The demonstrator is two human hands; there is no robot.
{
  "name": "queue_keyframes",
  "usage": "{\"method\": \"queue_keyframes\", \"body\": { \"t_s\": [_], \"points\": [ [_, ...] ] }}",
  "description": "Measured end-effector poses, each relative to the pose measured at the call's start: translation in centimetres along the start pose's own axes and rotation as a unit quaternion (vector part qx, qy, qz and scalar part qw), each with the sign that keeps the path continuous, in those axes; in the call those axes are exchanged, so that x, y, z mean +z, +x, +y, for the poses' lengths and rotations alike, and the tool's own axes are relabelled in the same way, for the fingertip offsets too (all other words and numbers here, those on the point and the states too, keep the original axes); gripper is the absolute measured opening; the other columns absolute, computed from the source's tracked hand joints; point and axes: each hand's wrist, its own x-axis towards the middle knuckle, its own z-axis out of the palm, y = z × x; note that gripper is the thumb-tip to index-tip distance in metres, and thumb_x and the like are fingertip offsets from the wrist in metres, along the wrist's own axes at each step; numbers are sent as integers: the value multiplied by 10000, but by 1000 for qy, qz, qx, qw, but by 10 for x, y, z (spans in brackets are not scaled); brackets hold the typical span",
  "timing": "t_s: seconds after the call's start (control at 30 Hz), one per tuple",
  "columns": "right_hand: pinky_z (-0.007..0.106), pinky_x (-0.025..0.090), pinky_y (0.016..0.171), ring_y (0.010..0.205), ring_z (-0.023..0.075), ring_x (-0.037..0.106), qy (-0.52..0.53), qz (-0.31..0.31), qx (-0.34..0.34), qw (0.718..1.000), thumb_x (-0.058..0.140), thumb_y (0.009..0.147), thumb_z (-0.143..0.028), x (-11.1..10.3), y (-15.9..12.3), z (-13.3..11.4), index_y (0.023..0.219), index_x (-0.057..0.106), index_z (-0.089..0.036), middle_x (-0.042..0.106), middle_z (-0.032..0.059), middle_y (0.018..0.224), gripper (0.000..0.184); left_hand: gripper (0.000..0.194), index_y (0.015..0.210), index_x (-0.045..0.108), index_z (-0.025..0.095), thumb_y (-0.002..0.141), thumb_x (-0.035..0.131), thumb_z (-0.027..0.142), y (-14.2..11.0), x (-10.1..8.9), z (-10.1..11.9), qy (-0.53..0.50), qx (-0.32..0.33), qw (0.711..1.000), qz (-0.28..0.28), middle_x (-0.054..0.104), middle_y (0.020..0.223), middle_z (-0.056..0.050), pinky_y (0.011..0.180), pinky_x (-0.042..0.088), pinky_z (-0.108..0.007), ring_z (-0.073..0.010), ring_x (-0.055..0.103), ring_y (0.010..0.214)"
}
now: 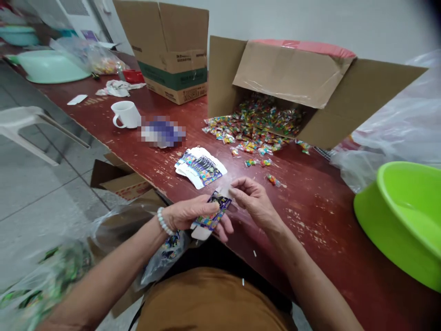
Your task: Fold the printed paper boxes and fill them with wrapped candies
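Observation:
My left hand [193, 215] is closed around a small printed cardboard box [212, 212], held above the near edge of the red table [320, 220]. My right hand [253, 202] pinches the box's top flap with thumb and fingers. A stack of flat printed box blanks [200, 166] lies just beyond my hands. Several small colourful candy packets [257, 133] spill out of a cardboard carton [292, 78] lying on its side at the back. One stray packet [273, 180] rests close to my right hand.
A bright green basin [403, 220] sits at the right edge. A white mug [126, 114], a second open carton [172, 50] and a pale green basin [48, 66] stand further back left. Plastic bags [165, 255] hang by my lap.

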Motion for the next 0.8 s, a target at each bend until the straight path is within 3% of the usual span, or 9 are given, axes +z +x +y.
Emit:
{"method": "queue_keyframes", "body": {
  "t_s": [0.07,0.17,0.3,0.4,0.5,0.67,0.8],
  "points": [
    [226,447,569,591,104,534,-3,-10,-12,1000,807,692,-449,3,-7,-2,786,653,-199,628,-23,679,308,639,987,706,101,659,767,647,6,7,-13,-45,-6,999,-19,750,918,-176,578,508,-272,-254,725,697],
    [230,488,638,658,110,584,23,-4,-6,1000,796,733,-413,3,-16,0,838,669,-197,669,-7,768,271,609,899,720,83,599,831,601,12,16,-23,-61,11,998,17,742,800,-151,579,513,-266,-231,711,644],
    [215,451,486,484,87,529,105,-14,46,993,722,822,-456,3,-32,5,1078,622,-237,637,-43,713,352,482,749,701,81,642,842,530,20,33,-22,-50,30,992,115,705,652,-94,539,517,-239,-166,667,536],
    [220,429,429,411,104,511,117,-26,71,990,724,821,-475,4,-41,13,1123,602,-238,546,-83,566,403,405,824,692,109,674,847,452,26,40,-21,-39,48,980,188,712,695,-61,517,531,-250,-157,662,521],
    [225,406,415,398,108,493,67,-3,77,995,712,818,-498,2,-42,21,912,655,-193,507,-74,506,324,396,861,677,119,690,838,438,33,39,-24,-32,53,975,214,709,712,-52,532,534,-256,-165,672,556],
    [247,475,628,646,134,599,-88,118,-28,989,687,827,-459,-9,-34,21,789,711,-172,682,2,743,290,345,979,652,129,753,804,340,40,42,-30,52,117,953,276,722,914,-54,746,544,-233,-150,681,811],
    [251,488,657,674,141,617,-83,156,-30,984,733,793,-392,-10,-33,17,1034,672,-199,683,-26,750,314,616,1306,446,223,784,770,266,41,53,-36,54,217,901,373,717,1052,-45,794,570,-286,-166,695,891]
  ]
}}
